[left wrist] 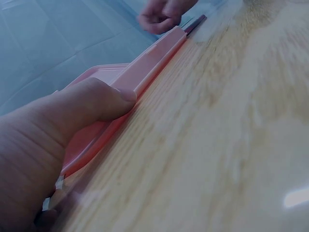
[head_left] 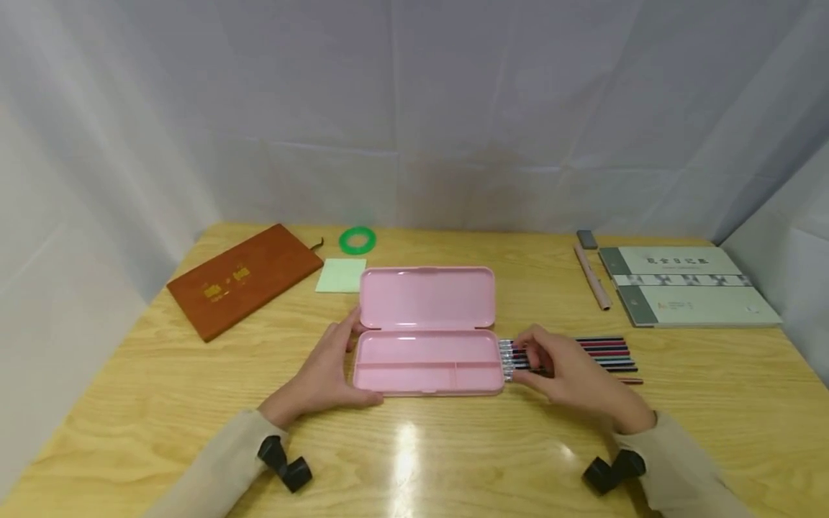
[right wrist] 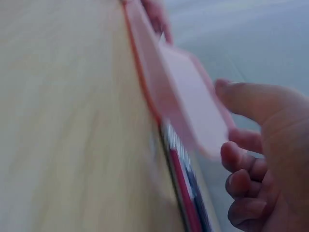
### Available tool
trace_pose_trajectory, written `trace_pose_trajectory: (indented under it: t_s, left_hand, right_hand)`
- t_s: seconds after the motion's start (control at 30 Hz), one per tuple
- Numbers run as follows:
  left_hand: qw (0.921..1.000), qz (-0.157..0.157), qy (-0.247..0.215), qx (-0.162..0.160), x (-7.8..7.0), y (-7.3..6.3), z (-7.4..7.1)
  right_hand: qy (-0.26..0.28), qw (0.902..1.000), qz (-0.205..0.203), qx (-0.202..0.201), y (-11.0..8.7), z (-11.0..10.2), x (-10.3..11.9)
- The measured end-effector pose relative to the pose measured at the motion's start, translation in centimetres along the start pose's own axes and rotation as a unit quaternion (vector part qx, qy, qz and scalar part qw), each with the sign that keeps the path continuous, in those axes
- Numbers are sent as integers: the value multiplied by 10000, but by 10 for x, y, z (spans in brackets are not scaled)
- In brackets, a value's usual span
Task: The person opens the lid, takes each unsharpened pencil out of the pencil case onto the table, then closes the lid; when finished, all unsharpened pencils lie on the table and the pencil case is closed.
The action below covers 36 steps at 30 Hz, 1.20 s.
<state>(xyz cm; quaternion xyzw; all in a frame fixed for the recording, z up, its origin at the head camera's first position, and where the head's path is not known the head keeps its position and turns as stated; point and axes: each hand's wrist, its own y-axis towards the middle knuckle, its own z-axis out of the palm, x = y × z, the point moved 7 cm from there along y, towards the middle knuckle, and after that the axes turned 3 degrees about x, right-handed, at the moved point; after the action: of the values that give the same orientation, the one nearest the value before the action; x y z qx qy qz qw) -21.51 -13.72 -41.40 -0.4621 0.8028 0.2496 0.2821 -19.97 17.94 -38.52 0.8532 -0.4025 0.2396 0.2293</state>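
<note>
A pink pencil case (head_left: pixel 421 347) lies on the table with its lid (head_left: pixel 427 297) folded back, showing bare compartments inside. My left hand (head_left: pixel 324 367) grips its left end, the thumb (left wrist: pixel 108 99) along the front wall and the fingers behind. Beside the right end lies a row of pencils (head_left: pixel 605 345) in dark, red and green, their silvery ends toward the case. Over those ends hovers my right hand (head_left: pixel 570 370). Its fingers (right wrist: pixel 241 181) are loosely bent, with a gap to the thumb and nothing between them in the right wrist view.
Back left are a brown notebook (head_left: pixel 249 280), a green tape ring (head_left: pixel 357 240) and pale green sticky notes (head_left: pixel 341 275). Back right lie a pink pen (head_left: pixel 592 277), a grey eraser (head_left: pixel 586 239) and a pale green notebook (head_left: pixel 693 288). A short pinkish stick (head_left: pixel 630 380) lies below the pencils.
</note>
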Motion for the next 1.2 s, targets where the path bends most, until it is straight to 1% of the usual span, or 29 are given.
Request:
trace_pose_trajectory:
  t_s: [0.07, 0.13, 0.17, 0.2, 0.23, 0.3, 0.37, 0.43, 0.47, 0.53, 0.57, 0.6, 0.63, 0.67, 0.7, 0.73, 0.77, 0.8, 0.83, 0.87, 0.9, 0.93, 0.97, 1.0, 1.07, 1.13, 1.2]
  left_hand:
    - [10000, -1, 4, 1, 0, 0, 0]
    - [10000, -2, 5, 5, 0, -1, -1]
    - [10000, -6, 16, 10, 0, -1, -1]
    - [10000, -9, 9, 13, 0, -2, -1]
    - [10000, -14, -4, 16, 1, -2, 0]
    - [10000, -25, -38, 18, 1, -2, 0]
    - [10000, -16, -80, -11, 1, -2, 0]
    - [9998, 10, -156, -91, 1, -2, -1]
    - [9998, 27, -175, -132, 1, -2, -1]
    - [9996, 44, -205, -210, 1, -1, -2]
    - [9994, 53, -228, -241, 1, -1, -3]
    - [9995, 38, -217, -246, 2, -1, -3]
    - [9995, 30, -198, -245, 2, -2, -3]
    - [9995, 19, -180, -241, 2, -2, -3]
    - [9995, 6, -218, -214, 2, -2, -3]
    - [9993, 31, -334, -178, 2, -3, -3]
    - [9990, 76, -424, -138, 1, -3, -3]
    - [9990, 143, -407, -111, 0, -3, -3]
    - [9990, 225, -375, -104, -1, -4, -3]
    - [9991, 291, -289, -84, -2, -4, -4]
    - [9991, 386, -183, -84, -3, -4, -4]
    - [9988, 482, -18, -110, -4, -4, -5]
    - [9981, 553, 209, -151, -5, -4, -5]
    - [9970, 629, 404, -198, -6, -5, -6]
    - [9955, 722, 570, -220, -7, -5, -6]
    - [9951, 775, 577, -211, -8, -5, -6]
    - [9958, 731, 525, -170, -8, -5, -5]
  right_hand:
    - [398, 9992, -22, 27, 16, 3, 3]
    - [852, 9962, 191, -19, 30, 5, 3]
    - [1100, 9932, 371, -81, 37, 6, 1]
    - [1400, 9882, 607, -151, 43, 7, -2]
    - [1711, 9810, 876, -259, 48, 8, -6]
    - [2486, 9582, 1322, -503, 54, 9, -15]
    - [3321, 9306, 1395, -646, 58, 10, -19]
    - [4102, 9030, 1142, -570, 60, 12, -19]
    - [4452, 8892, 939, -476, 60, 12, -18]
    - [4969, 8665, 450, -187, 59, 12, -13]
    - [5119, 8587, 251, -51, 58, 11, -11]
    - [5180, 8553, 81, 53, 55, 10, -9]
    - [5173, 8557, 7, 133, 53, 9, -8]
    - [5037, 8635, -63, 236, 50, 9, -6]
    - [4809, 8760, -98, 367, 46, 9, -4]
    - [4440, 8945, -164, 504, 43, 9, -1]
    - [3986, 9149, -128, 629, 39, 10, 1]
    - [3511, 9332, -6, 770, 35, 12, 2]
    - [3016, 9492, 99, 895, 31, 14, 4]
    - [2532, 9622, 143, 987, 29, 16, 6]
    - [2129, 9715, 186, 1028, 27, 18, 8]
    - [1801, 9778, 205, 1048, 25, 19, 10]
    - [1571, 9815, 298, 1053, 24, 22, 12]
    - [1416, 9841, 318, 1027, 24, 23, 13]
    - [1130, 9895, 212, 875, 24, 24, 18]
    - [968, 9921, 176, 774, 23, 25, 20]
    - [852, 9937, 194, 704, 23, 25, 21]
